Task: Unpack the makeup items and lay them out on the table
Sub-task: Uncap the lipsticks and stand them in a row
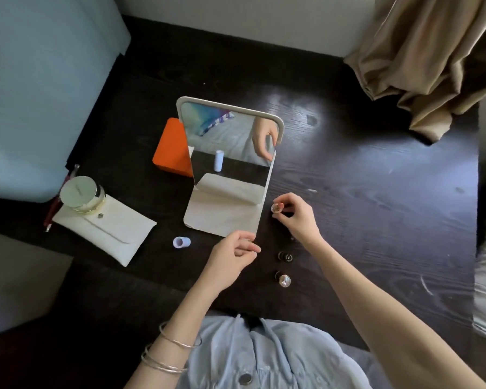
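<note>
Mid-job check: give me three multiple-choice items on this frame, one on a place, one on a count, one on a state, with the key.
1. Where does the round jar sit?
A. on the white pouch
B. on the mirror's base
C. beside the curtain

2. How many small dark bottles stand on the table in a row near the right forearm, not held by any hand?
A. none
B. two
C. five

3. What is the right hand doing?
A. lying flat on the table
B. pinching a small gold-capped item
C. gripping the orange box

Key: 1 A, the jar rests on the pouch's far corner. 2 B, one bottle and a second bottle stand below the hand. 3 B, its fingers curl round the item right of the mirror, while the left hand holds nothing visible.
</note>
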Motion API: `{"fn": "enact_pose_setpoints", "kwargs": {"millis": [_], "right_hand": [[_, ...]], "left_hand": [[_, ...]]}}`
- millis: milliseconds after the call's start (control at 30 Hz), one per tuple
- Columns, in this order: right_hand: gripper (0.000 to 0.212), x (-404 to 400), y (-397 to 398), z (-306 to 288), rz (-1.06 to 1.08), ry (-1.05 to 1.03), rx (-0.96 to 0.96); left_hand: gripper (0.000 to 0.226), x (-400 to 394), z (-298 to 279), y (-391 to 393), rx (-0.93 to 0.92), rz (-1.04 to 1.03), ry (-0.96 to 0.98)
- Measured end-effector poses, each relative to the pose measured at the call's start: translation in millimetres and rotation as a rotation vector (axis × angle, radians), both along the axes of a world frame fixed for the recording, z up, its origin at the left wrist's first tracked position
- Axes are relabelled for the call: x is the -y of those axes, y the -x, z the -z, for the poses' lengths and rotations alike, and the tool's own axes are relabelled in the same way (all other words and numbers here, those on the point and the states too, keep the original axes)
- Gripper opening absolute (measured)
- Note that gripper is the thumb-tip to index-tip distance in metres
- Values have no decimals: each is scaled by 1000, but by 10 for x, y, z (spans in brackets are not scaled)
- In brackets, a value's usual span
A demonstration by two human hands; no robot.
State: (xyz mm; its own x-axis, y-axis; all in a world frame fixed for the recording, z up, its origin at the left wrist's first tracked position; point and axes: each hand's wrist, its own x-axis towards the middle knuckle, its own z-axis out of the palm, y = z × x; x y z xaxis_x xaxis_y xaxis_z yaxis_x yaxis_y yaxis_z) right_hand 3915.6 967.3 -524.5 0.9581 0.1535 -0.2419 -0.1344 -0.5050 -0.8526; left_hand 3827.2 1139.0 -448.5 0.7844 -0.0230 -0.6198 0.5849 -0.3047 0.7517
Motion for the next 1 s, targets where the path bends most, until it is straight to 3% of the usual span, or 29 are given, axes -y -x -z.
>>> {"fn": "enact_pose_setpoints", "kwargs": {"millis": [300,500,667,800,1000], "right_hand": [[33,-35,-111,43,-3,38,16],[32,-3,-63,79,-5,54,-11],[50,80,-39,58,-30,107,-25],[44,309,248,-7,46,106,-81],[46,539,781,-22,-34,137,-119]], "left_hand": [[27,189,57,-58,-15,30,-28],[40,392,120,-161,90,244,-190],[40,475,118,-220,132,366,-233],[35,484,117,-235,148,450,-237],[30,442,180,-175,93,433,-183]]}}
